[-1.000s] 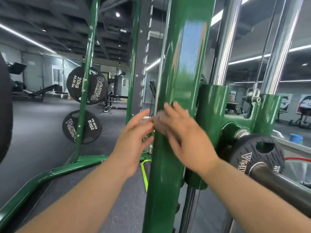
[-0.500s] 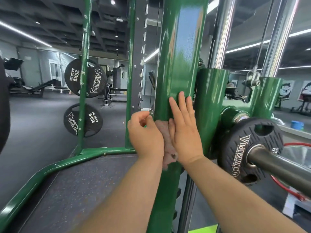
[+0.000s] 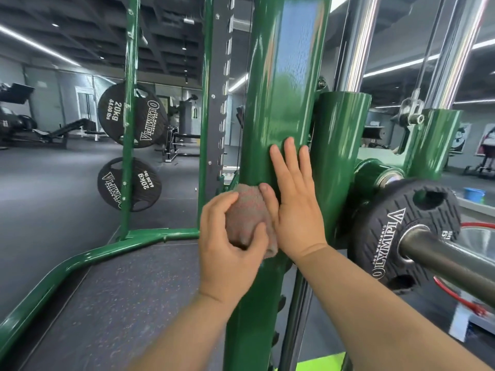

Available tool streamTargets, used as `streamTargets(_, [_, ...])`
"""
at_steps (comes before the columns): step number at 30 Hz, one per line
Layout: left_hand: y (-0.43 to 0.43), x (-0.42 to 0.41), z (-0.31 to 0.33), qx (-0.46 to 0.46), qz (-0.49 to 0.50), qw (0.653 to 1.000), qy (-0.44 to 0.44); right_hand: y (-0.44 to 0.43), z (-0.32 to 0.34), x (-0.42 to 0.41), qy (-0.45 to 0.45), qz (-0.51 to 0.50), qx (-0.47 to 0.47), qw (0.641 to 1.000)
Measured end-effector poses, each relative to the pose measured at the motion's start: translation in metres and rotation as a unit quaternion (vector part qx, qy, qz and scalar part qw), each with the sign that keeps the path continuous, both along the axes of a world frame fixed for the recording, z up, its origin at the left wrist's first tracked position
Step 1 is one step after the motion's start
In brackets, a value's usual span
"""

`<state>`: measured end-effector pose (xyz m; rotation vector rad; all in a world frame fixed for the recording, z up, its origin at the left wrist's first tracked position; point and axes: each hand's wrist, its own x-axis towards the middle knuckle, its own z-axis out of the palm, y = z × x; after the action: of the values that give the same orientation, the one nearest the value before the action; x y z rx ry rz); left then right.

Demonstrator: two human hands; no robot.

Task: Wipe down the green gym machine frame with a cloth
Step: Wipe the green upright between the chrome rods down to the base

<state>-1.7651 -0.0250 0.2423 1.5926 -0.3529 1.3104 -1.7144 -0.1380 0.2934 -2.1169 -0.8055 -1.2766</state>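
The left hand [image 3: 230, 236] has its grip closed round a bunched cloth [image 3: 247, 215], fingers curled over the top and thumb tucked under the wad, holding it against the front of the green upright post [image 3: 278, 103] of the machine frame. The right hand [image 3: 293, 204] lies flat beside it, palm on the post, fingers straight and spread upward, thumb touching the cloth's right edge; its grip is wide and holds nothing. Both bare forearms reach up from the lower edge of the view. The post is a broad, rounded column of glossy green paint that reflects the ceiling lights. To its right, green sleeves ride on polished chrome guide rods [image 3: 356, 44], and a steel barbell [image 3: 450, 261] carries a black ridged weight plate [image 3: 404, 234] lettered "OLYMPIA" in white. On the left, a thinner green upright [image 3: 130, 108] holds two more black plates [image 3: 132, 115], each reading "OLYMPIA", "20kg" and "44.09 lbs". A curved green base tube [image 3: 80, 259] borders dark speckled rubber floor [image 3: 107, 303]. The cloth is small, brownish-grey, with a coarse woven texture, and a fold hangs below the left thumb.
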Motion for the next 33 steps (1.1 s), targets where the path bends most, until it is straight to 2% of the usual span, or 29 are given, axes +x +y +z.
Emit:
streamTargets(1, [0.007, 0.005, -0.002, 0.015, 0.026, 1.000, -0.007, 0.000, -0.001, 0.000, 0.002, 0.004, -0.002, 1.000])
streamTargets(3, [0.021, 0.016, 0.015, -0.034, 0.043, 0.998, 0.003, 0.000, -0.002, 0.000, -0.004, 0.012, 0.004, 1.000])
streamTargets(6, [0.015, 0.025, 0.055, -0.163, -0.062, 0.981, 0.084, 0.002, -0.003, 0.002, -0.022, 0.008, 0.016, 1.000])
streamTargets(9, [-0.011, 0.014, 0.035, -0.242, -0.118, 0.954, 0.131, 0.009, -0.007, 0.005, -0.032, -0.003, 0.033, 0.999])
streamTargets(12, [-0.008, 0.001, -0.013, -0.215, -0.082, 0.951, 0.208, 0.016, -0.012, 0.010, -0.055, -0.030, 0.043, 0.997])
streamTargets(14, [0.004, 0.012, -0.017, -0.225, -0.126, 0.932, 0.255, 0.018, -0.014, 0.012, -0.067, -0.036, 0.052, 0.996])
streamTargets(16, [0.012, 0.018, 0.013, -0.247, -0.193, 0.921, 0.232, 0.018, -0.015, 0.014, -0.075, -0.034, 0.056, 0.995])
streamTargets(18, [0.013, 0.020, 0.056, -0.266, -0.227, 0.925, 0.150, 0.018, -0.015, 0.014, -0.085, -0.034, 0.057, 0.994])
streamTargets(20, [0.008, 0.020, 0.080, -0.279, -0.248, 0.923, 0.089, 0.019, -0.015, 0.014, -0.089, -0.035, 0.061, 0.994])
streamTargets(21, [0.006, 0.020, 0.078, -0.280, -0.238, 0.926, 0.089, 0.019, -0.016, 0.014, -0.087, -0.035, 0.063, 0.994])
streamTargets(23, [0.006, 0.022, 0.045, -0.282, -0.230, 0.918, 0.159, 0.020, -0.016, 0.015, -0.088, -0.034, 0.068, 0.993])
streamTargets(26, [0.008, 0.023, -0.030, -0.262, -0.211, 0.872, 0.357, 0.021, -0.017, 0.015, -0.090, -0.034, 0.075, 0.993])
streamTargets(27, [0.009, 0.022, -0.038, -0.268, -0.207, 0.857, 0.389, 0.021, -0.017, 0.014, -0.090, -0.031, 0.076, 0.993])
streamTargets(28, [0.010, 0.025, -0.034, -0.274, -0.234, 0.850, 0.384, 0.021, -0.017, 0.015, -0.093, -0.029, 0.077, 0.992])
streamTargets(31, [0.014, 0.031, 0.024, -0.284, -0.385, 0.837, 0.267, 0.021, -0.018, 0.016, -0.092, -0.025, 0.077, 0.993])
streamTargets(33, [0.019, 0.036, 0.063, -0.301, -0.415, 0.829, 0.222, 0.021, -0.018, 0.016, -0.091, -0.024, 0.082, 0.992])
